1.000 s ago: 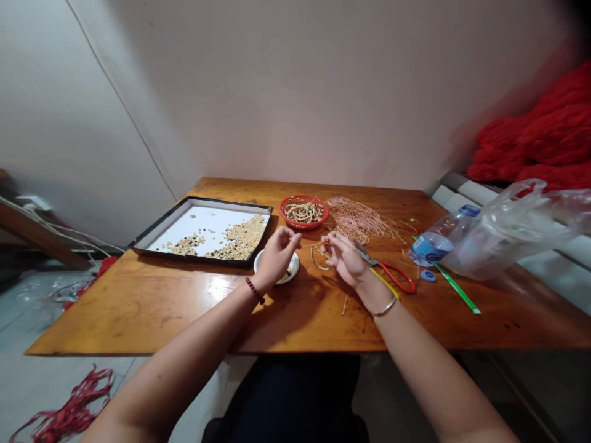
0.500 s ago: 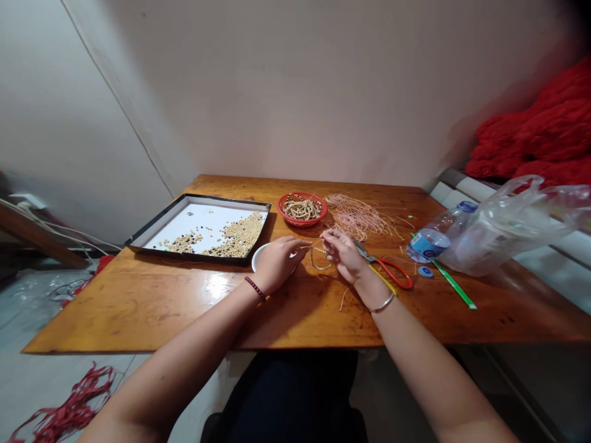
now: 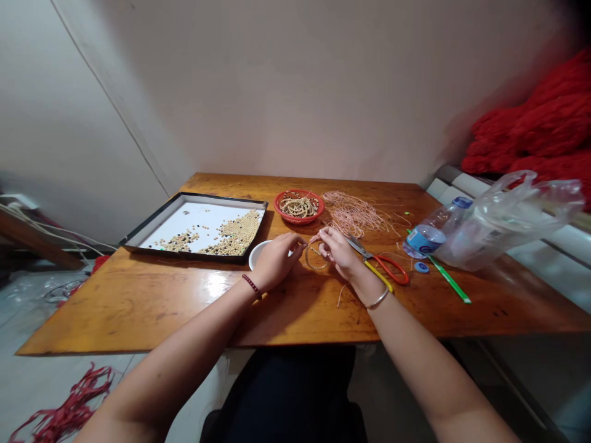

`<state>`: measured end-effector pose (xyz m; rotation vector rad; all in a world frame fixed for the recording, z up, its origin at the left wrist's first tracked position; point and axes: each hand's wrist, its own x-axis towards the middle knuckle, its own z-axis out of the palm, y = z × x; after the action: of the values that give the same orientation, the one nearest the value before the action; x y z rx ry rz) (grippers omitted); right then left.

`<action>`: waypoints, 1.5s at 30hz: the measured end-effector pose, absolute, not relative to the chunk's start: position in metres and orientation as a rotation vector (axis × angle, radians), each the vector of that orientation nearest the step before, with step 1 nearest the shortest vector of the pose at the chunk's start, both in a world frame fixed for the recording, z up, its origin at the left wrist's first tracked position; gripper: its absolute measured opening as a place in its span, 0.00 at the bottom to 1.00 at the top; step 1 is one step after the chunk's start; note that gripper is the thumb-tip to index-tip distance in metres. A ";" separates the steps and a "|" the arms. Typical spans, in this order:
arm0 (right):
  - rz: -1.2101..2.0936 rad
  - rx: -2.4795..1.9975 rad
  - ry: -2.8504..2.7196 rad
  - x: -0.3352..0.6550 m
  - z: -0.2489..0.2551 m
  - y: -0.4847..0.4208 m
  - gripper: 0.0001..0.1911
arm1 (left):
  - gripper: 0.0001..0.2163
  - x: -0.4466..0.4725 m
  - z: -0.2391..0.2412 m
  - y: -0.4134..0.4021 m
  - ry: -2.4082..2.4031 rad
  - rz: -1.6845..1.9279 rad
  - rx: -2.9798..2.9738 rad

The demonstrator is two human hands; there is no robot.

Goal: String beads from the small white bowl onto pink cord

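Pinching beaded string [image 3: 316, 267] with right hand [image 3: 339, 253]

White bowl [image 3: 257, 253] half-hidden behind the left hand [image 3: 277, 261], red heap [image 3: 535, 126] incomplete at right edge

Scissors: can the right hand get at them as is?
Likely yes: the scissors lie close beside the right hand, orange handle uncovered, though that hand looks occupied with the bead string.

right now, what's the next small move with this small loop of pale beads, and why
I'd probably draw the thin pinkish cord gently taut: the right hand seems to pinch it, the left hand is close by, and the beaded loop shows between them.
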<state>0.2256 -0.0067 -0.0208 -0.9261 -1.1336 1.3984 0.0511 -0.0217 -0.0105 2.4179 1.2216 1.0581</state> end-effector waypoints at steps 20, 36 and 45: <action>1.632 -0.740 -1.107 0.230 -0.011 -0.017 0.11 | 0.07 0.052 -0.012 -0.019 1.153 1.036 2.306; 0.932 -1.086 -1.853 0.237 -0.021 -0.009 0.10 | 0.09 0.052 -0.010 -0.022 1.180 0.956 2.349; 0.999 -1.133 -1.863 0.238 -0.019 -0.009 0.14 | 0.07 0.052 -0.012 -0.020 1.199 0.997 2.379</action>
<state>0.2381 -0.0088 -0.0193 -1.1328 -1.8630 0.9993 0.0515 -0.0197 -0.0125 2.3794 1.1990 0.9967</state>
